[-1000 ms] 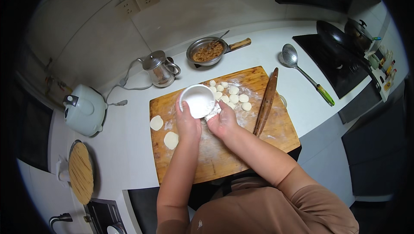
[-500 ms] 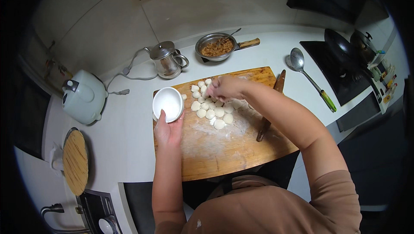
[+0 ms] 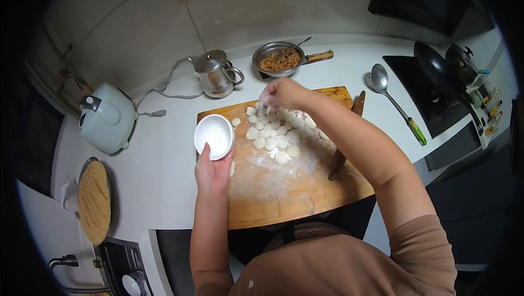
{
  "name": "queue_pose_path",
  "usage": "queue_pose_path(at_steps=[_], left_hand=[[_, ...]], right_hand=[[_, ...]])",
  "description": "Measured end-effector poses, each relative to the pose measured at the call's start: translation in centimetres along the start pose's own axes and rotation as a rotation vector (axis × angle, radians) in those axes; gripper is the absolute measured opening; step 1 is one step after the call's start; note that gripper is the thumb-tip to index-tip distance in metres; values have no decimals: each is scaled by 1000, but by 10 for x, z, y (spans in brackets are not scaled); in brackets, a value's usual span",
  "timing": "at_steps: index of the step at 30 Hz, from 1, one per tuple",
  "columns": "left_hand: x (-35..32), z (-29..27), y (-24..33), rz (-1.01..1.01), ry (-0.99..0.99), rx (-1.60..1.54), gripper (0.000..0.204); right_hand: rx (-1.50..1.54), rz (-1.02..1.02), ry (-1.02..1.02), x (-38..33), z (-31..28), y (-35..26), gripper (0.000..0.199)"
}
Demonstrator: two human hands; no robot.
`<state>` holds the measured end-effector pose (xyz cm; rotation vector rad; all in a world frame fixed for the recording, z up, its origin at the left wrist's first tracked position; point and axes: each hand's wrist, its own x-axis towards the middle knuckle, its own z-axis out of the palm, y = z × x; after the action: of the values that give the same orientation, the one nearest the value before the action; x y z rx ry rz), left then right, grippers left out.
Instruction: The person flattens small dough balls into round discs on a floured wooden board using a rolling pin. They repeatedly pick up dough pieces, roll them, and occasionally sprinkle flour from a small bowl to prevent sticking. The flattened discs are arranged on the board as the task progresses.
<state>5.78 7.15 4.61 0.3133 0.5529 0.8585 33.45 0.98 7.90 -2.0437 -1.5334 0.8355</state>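
Note:
My left hand (image 3: 212,171) grips a small white bowl (image 3: 214,135) at the left edge of the wooden cutting board (image 3: 295,192). My right hand (image 3: 279,95) hovers over the far part of the board with its fingers pinched together above several small round dough pieces (image 3: 275,135); white flour appears to fall from the fingertips. The board around the pieces is dusted with flour. A wooden rolling pin (image 3: 345,140) lies along the board's right side, partly hidden by my right forearm.
A pan of brown minced filling (image 3: 281,58) and a metal kettle (image 3: 215,73) stand behind the board. A pale rice cooker (image 3: 105,117) sits at left, a round bamboo mat (image 3: 94,201) at lower left. A ladle (image 3: 394,101) and a black wok (image 3: 436,66) are at right.
The left hand carried the white bowl from the board's middle to its left edge. The right hand moved up to the far dough pieces. The view shifted, so the board sits lower.

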Motion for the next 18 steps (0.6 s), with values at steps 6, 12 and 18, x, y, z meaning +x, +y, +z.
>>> queue_pose_path(at_steps=[6, 12, 18], left_hand=[[-6, 11, -10, -34, 13, 54, 47], [-1, 11, -26, -1, -105, 192, 45], [-6, 33, -58, 97, -332, 432, 46]], right_hand=[[22, -153, 312, -13, 7, 17, 20], [91, -22, 77, -58, 4, -5, 39], [544, 81, -205, -76, 26, -23, 59]])
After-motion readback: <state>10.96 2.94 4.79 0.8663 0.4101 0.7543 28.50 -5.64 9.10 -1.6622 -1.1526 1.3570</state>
